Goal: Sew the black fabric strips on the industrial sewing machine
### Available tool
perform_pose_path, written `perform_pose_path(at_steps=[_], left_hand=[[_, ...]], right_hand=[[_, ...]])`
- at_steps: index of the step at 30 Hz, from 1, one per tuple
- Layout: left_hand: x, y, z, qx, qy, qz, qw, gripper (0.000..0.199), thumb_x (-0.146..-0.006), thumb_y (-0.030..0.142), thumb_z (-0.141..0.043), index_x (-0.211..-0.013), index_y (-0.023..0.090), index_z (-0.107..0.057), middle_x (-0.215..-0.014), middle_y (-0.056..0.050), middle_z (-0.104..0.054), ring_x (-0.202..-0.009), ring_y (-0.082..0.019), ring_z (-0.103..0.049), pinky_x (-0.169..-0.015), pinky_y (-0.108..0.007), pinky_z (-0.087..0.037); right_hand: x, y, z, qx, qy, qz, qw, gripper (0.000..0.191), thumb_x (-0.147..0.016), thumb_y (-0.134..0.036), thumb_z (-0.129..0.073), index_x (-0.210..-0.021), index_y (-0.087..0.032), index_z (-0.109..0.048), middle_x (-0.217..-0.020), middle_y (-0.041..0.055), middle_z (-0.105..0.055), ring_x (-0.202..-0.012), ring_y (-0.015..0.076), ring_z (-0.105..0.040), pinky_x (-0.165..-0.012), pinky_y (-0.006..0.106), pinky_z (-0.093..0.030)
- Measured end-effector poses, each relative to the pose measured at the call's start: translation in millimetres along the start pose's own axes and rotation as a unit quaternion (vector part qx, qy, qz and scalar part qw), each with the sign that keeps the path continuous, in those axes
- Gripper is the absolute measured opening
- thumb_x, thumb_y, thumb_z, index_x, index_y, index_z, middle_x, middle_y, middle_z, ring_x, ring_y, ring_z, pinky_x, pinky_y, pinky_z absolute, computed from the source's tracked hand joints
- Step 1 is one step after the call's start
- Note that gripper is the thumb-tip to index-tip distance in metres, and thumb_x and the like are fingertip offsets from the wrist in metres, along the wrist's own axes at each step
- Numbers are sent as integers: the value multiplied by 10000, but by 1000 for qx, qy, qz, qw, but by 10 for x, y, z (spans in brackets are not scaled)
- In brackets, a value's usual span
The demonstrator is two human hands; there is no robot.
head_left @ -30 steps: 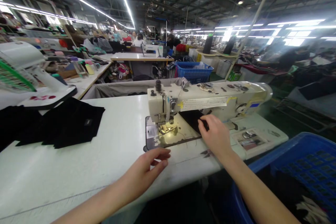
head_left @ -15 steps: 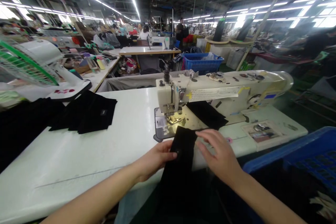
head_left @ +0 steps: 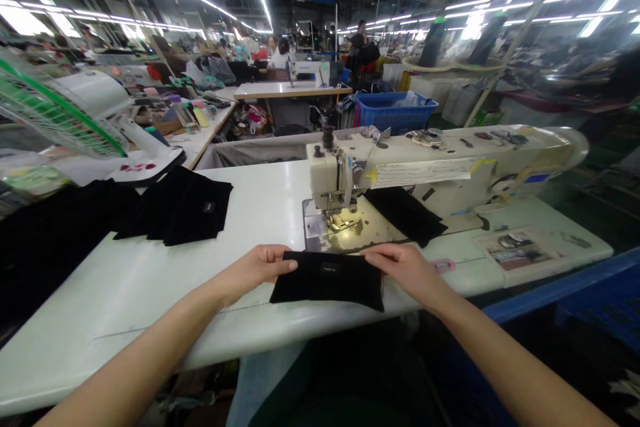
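A black fabric piece [head_left: 327,283] with a small dark label on it is stretched sideways at the table's front edge. My left hand [head_left: 263,267] pinches its upper left corner between thumb and fingers. At the upper right corner, my right hand [head_left: 403,270] pinches it too. Just beyond the cloth stands a sewing machine [head_left: 400,167], its lit needle area [head_left: 345,221] behind the fabric's top edge. Another black fabric piece [head_left: 407,213] lies under the machine's arm.
Overlapping black fabric pieces [head_left: 195,210], one with a label, lie on the white table [head_left: 165,293] at left. A fan [head_left: 95,113] stands behind them. Pink-handled item [head_left: 444,265] rests right of my hand. Blue crates [head_left: 393,113] stand behind and at lower right.
The black fabric piece has turned from hanging lengthwise to lying sideways, its label now facing me. My left hand moved left, and my right hand closed on the other corner.
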State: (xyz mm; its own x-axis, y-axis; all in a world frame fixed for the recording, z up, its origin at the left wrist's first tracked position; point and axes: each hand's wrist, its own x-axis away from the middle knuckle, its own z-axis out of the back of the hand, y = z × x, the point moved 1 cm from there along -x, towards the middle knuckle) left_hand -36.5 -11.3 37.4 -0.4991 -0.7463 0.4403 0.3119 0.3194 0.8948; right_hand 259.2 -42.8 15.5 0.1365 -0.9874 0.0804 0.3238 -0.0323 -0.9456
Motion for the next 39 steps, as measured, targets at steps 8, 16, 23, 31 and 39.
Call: perform_pose_path(at_steps=[8, 16, 23, 31, 39], left_hand=[[-271, 149, 202, -62, 170, -59, 982, 360, -771, 545, -677, -814, 189, -713, -805, -49, -741, -751, -223, -678, -729, -339, -528], [-920, 249, 10, -369, 160, -223, 888, 55, -755, 235, -720, -794, 206, -748, -861, -52, -689, -852, -222, -637, -850, -340, -504], [-636, -8, -130, -520, 132, -350, 768, 289, -990, 244, -474, -1160, 198, -703, -1213, -116, -661, -1123, -272, -596, -999, -447, -469], [-778, -43, -11, -519, 99, -405, 746, 298, -996, 228, -485, -1223, 153, -662, -1236, -135, -645, -1124, -253, -608, -984, -444, -523], [-853, -91, 49, -498, 96, -434, 745, 300, -1000, 209, -482, -1239, 141, -650, -1237, -142, -643, -1136, -248, -602, -993, -453, -526]], right_hand=[[193, 103, -423, -33, -106, -153, 982, 314, -858, -486, -660, -781, -188, -597, -573, -26, -647, -446, 104, -566, -398, 186, -391], [462, 150, -730, 133, -114, -117, 978, 333, -944, -451, -583, -722, -204, -564, -495, -38, -584, -412, 125, -532, -426, 222, -378], [530, 150, -536, 343, 6, 399, 850, 170, -945, -197, -595, -1106, -153, -626, -1088, 118, -691, -985, 251, -639, -830, 381, -536], [350, 183, -538, 340, 13, 473, 813, 220, -990, -113, -445, -1059, -101, -653, -1008, 132, -707, -939, 228, -643, -837, 359, -555], [336, 215, -537, 334, 13, 467, 819, 232, -994, -123, -442, -1065, -92, -660, -1051, 141, -705, -991, 236, -646, -880, 359, -558]])
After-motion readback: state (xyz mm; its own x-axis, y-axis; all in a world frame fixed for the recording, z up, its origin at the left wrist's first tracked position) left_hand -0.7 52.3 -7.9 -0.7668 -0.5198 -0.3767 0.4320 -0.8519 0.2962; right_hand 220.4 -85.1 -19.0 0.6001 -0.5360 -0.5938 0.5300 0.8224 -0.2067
